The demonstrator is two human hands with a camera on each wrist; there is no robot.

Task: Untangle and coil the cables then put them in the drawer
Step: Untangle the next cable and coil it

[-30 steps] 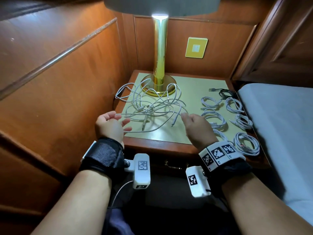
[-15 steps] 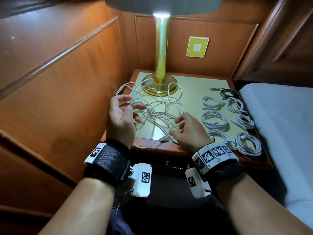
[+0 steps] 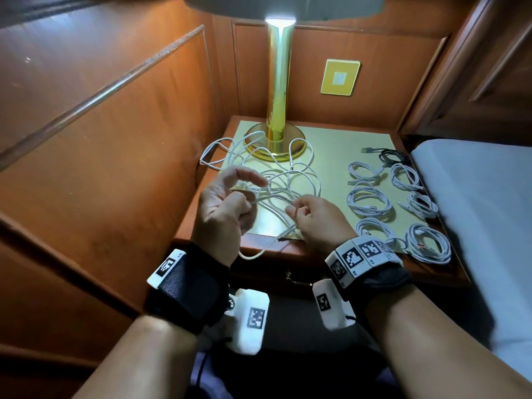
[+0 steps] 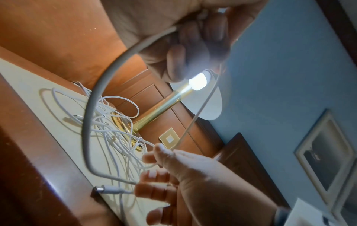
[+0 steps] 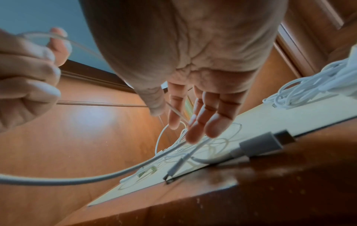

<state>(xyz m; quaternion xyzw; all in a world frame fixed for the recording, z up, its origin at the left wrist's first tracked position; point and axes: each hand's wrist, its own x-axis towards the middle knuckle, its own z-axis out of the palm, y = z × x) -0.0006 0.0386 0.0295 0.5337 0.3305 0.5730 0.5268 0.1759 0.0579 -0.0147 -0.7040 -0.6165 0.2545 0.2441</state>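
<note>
We hold one white cable (image 3: 260,198) taut: our left hand (image 3: 221,208) grips it, our right hand (image 3: 313,218) pinches it. The tangle (image 3: 276,180) lies near the lamp (image 3: 277,110). Pulling hard may tighten knots or drag loops off the nightstand (image 3: 331,139).

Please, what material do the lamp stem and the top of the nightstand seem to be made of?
The lamp stem looks like polished brass or brass-plated metal: golden, with mirror-like highlights. The nightstand frame looks like varnished reddish wood, glossy at the edge; its pale yellow top panel is smooth, maybe laminate or painted glass, I cannot tell which.
</note>
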